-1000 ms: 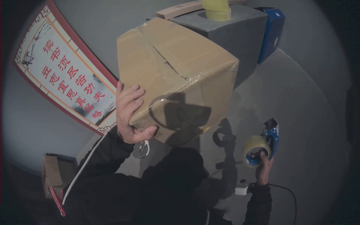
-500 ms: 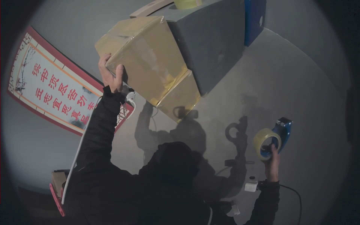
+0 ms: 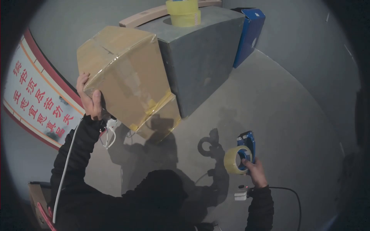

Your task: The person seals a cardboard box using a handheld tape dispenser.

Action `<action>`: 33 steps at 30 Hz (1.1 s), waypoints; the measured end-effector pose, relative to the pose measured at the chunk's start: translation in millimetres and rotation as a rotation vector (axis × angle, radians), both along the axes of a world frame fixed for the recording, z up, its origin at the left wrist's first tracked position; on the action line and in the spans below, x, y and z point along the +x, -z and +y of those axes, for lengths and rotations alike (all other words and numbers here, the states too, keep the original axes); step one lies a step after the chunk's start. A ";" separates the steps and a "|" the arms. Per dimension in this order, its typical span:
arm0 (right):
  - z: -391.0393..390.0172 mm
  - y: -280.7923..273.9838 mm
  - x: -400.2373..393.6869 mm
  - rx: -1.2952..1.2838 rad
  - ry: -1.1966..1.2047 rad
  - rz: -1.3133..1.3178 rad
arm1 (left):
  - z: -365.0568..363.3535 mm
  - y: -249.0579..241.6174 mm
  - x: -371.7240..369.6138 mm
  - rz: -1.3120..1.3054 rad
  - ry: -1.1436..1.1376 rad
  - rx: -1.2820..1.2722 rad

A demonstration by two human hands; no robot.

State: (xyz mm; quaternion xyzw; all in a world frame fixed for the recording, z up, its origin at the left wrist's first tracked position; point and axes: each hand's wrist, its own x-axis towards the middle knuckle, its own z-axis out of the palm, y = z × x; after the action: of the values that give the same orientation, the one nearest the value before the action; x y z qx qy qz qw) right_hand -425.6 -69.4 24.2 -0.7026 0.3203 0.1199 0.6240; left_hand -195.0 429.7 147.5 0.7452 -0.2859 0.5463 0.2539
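Note:
My left hand (image 3: 91, 101) grips the near left edge of a brown cardboard box (image 3: 131, 71), thumb on the front side and fingers round the corner. Clear tape runs over this box's top and edges. Below it is a second cardboard box (image 3: 156, 123) with yellowish tape along its upper edge. Held low on the right is a blue tape dispenser (image 3: 248, 139) carrying a wide roll of clear yellowish tape (image 3: 231, 161). My right hand (image 3: 257, 173) is closed around the dispenser, apart from the boxes.
A grey block-shaped stand (image 3: 208, 50) adjoins the boxes, with stacked tape rolls (image 3: 184, 17) on top. Beyond it stands a blue box (image 3: 250, 34). On the left lies a red-bordered banner (image 3: 38, 96). Another carton (image 3: 36, 198) sits at lower left. Cables (image 3: 63, 173) hang from my sleeves.
The view has shifted, so the boxes and stand appear further left and lower. My left hand keeps its hold on the box; my right hand still holds the dispenser, now nearer the boxes.

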 end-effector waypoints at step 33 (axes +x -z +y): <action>71.3 -133.7 245.2 -0.584 -0.131 -0.251 | 24.8 -35.5 -64.3 0.786 -0.018 0.167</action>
State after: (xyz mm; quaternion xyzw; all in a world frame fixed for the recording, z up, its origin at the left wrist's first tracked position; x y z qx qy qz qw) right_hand -180.4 1.9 157.9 -0.8804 0.2157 -0.0246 0.4217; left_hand -259.3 454.5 182.9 0.9178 -0.2041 0.1968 0.2778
